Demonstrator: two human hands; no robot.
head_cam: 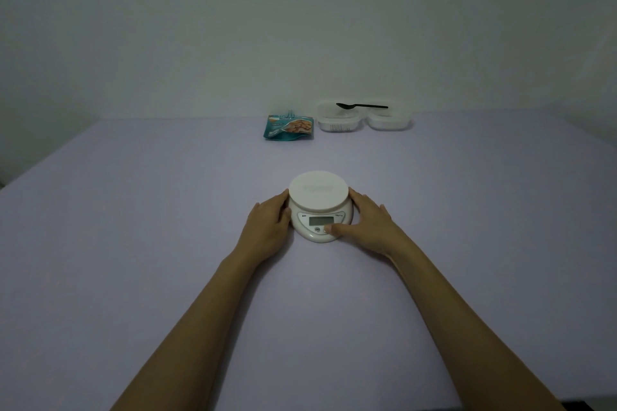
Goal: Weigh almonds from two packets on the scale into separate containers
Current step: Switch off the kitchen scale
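- Head view: the left hand [270,222] cups the scale [320,202] on its left side; the right hand [369,223] wraps round its right side, thumb on a front button.
- The scale's platter is bare, mid-surface [133,243].
- The almond packet [289,127], two containers [337,120] [389,120] and a spoon [362,106] sit far back: weighing looks not yet begun.

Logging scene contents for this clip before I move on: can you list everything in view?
digital kitchen scale: one, white, table centre, platform bare
almond packet: one plainly seen, teal, far side of table; second not discernible
containers: two, clear plastic, side by side right of packet
spoon: one, black, lying across both containers' tops
table: one, pale lilac, under everything
left hand: one, holds scale's left side
right hand: one, holds scale's right side, thumb on its front panel
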